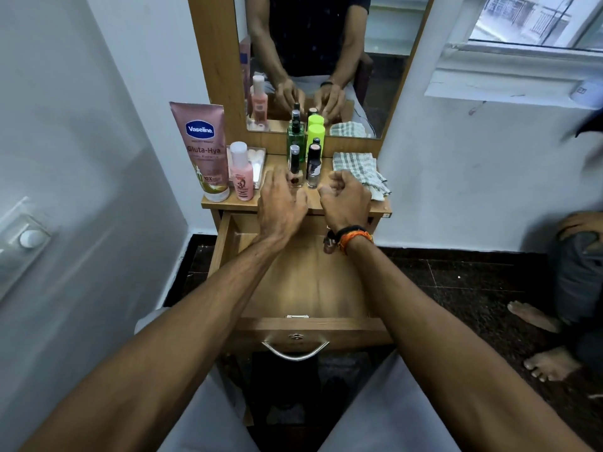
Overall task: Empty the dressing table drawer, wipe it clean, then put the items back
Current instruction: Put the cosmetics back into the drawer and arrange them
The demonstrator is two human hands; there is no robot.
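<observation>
Left hand [281,203] grip around upright nail polish bottle [294,171], right hand [346,200] clenched, empty

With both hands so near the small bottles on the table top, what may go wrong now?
1. The left hand reaches the peach nail polish bottle; the silver nail polish bottle close beside it may topple.
2. A knocked bottle may roll into the open wooden drawer below.

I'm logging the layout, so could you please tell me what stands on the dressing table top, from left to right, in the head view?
Vaseline tube → pink bottle → nail polish bottle at the left hand → silver nail polish bottle → checked cloth.
</observation>
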